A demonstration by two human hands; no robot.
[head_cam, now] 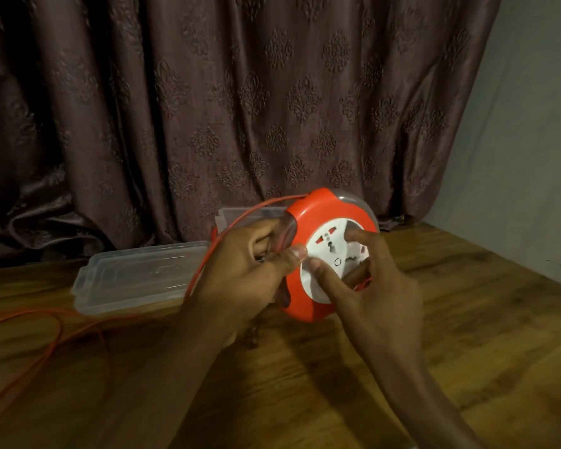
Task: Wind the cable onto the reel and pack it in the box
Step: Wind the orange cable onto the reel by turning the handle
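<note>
An orange cable reel (308, 205) with a white socket face (329, 251) is held upright just above the wooden table (467, 319). My left hand (250, 270) grips its left rim, thumb on the white face. My right hand (366, 283) has its fingers on the white centre disc. An orange cable (208, 257) runs from the reel's top, down past my left hand, and lies in loose loops on the table at the left. A clear plastic box (253, 215) stands behind the reel, partly hidden.
A clear plastic lid (136, 273) lies flat on the table left of my hands. A dark patterned curtain (240, 108) hangs right behind the table. A pale wall (531, 157) closes the right side. Loose cable crosses the table's left part.
</note>
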